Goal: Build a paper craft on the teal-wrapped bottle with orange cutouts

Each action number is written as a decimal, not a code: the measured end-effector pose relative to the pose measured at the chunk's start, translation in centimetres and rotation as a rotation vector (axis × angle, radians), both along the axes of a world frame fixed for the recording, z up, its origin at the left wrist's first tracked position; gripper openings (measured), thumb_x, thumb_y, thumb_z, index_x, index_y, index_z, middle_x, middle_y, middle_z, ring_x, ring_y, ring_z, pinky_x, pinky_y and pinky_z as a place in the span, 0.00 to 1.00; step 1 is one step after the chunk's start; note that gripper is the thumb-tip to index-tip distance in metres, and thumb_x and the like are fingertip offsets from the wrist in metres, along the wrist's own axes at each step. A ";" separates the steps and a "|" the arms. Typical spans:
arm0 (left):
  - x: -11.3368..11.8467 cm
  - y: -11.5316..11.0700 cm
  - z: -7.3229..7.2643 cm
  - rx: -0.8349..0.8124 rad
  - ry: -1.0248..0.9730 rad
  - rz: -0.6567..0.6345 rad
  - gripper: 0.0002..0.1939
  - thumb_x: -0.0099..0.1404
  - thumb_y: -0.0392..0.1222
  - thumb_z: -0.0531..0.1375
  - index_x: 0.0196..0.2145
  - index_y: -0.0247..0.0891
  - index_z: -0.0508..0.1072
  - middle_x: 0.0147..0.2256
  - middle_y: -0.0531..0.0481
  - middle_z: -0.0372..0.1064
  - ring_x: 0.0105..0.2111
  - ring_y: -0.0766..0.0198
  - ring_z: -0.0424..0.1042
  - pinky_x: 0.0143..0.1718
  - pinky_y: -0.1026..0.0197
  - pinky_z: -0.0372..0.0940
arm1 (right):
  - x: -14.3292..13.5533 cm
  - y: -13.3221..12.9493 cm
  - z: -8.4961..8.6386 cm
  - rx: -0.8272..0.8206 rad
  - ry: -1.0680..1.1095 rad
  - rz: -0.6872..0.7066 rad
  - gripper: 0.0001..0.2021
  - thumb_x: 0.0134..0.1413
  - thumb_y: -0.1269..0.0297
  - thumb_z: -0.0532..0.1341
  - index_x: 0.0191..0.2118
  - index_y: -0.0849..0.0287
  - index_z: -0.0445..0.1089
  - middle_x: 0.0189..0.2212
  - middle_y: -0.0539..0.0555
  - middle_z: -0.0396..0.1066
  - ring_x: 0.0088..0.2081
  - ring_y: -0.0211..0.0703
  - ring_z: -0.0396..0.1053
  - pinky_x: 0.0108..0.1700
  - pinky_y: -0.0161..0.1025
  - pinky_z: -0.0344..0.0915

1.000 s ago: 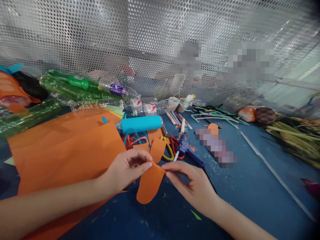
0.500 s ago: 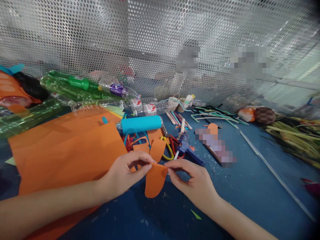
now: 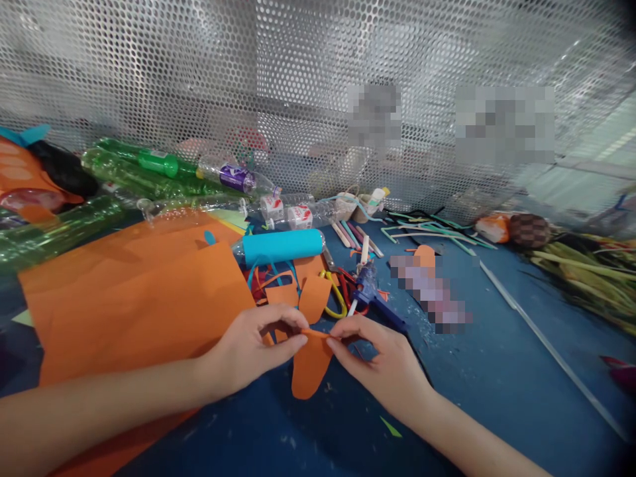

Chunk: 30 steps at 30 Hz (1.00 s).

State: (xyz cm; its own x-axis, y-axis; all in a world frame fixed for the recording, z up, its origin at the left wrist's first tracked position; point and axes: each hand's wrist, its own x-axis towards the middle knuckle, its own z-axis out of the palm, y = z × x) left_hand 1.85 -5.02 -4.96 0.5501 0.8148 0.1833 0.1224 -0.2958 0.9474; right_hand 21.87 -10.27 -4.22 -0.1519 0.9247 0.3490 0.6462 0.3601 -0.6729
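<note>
My left hand (image 3: 258,341) pinches the upper left corner of a small orange paper piece (image 3: 311,368) between thumb and fingers. The upper right corner is pinched by my right hand (image 3: 380,351). The piece has a narrow folded edge along its top and a rounded lower end hanging down. Beyond the hands lie orange scraps (image 3: 314,298), yellow-handled scissors (image 3: 335,298) and a blue glue gun (image 3: 370,291). Large orange sheets (image 3: 144,305) spread beneath and beyond my left forearm.
A blue-wrapped bottle (image 3: 283,246) lies behind the scraps. Green bottles (image 3: 144,175) and clear bottles (image 3: 298,213) line a perforated metal screen (image 3: 199,79). Pipe cleaners (image 3: 437,232), a long clear stick (image 3: 536,331) and dry leaves (image 3: 581,271) are at right on the blue table (image 3: 477,371).
The orange piece has shifted slightly right and down and its top edge is tilted more toward edge-on. Both hands still pinch it, with their fingertips slightly closer together.
</note>
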 end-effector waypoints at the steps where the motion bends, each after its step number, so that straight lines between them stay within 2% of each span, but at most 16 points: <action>1: 0.0 0.0 0.0 -0.005 -0.005 -0.003 0.04 0.58 0.37 0.58 0.32 0.36 0.71 0.30 0.50 0.71 0.31 0.66 0.70 0.35 0.65 0.65 | 0.0 0.0 0.0 -0.002 0.002 0.001 0.03 0.52 0.70 0.59 0.31 0.56 0.68 0.27 0.47 0.72 0.29 0.34 0.70 0.32 0.30 0.66; 11: 0.2 0.3 -0.3 -0.129 -0.084 0.063 0.04 0.56 0.38 0.59 0.30 0.35 0.72 0.30 0.49 0.71 0.32 0.66 0.70 0.35 0.65 0.66 | 0.0 -0.1 0.1 -0.045 0.054 0.016 0.05 0.53 0.72 0.57 0.34 0.55 0.67 0.29 0.48 0.72 0.30 0.35 0.71 0.33 0.30 0.67; 20: 0.4 0.6 -0.1 -0.297 -0.163 -0.045 0.06 0.54 0.38 0.61 0.31 0.36 0.70 0.29 0.52 0.69 0.29 0.67 0.68 0.34 0.63 0.65 | 0.0 0.0 0.2 -0.078 0.076 0.030 0.04 0.53 0.71 0.56 0.33 0.56 0.66 0.29 0.50 0.72 0.31 0.36 0.71 0.34 0.31 0.68; 26: 0.4 0.1 -0.5 -0.199 -0.051 -0.078 0.03 0.58 0.36 0.58 0.31 0.36 0.71 0.29 0.52 0.69 0.31 0.67 0.68 0.34 0.64 0.64 | -0.4 -0.2 -0.3 -0.072 0.056 0.074 0.06 0.52 0.68 0.60 0.38 0.55 0.66 0.32 0.51 0.72 0.34 0.39 0.71 0.37 0.34 0.69; 30: 0.3 -0.6 -0.2 -0.128 -0.002 -0.118 0.04 0.58 0.34 0.58 0.32 0.37 0.72 0.31 0.52 0.70 0.32 0.67 0.69 0.36 0.65 0.64 | -0.7 -0.5 -0.4 0.009 -0.005 0.128 0.02 0.53 0.69 0.60 0.34 0.55 0.67 0.29 0.50 0.73 0.31 0.37 0.71 0.34 0.33 0.68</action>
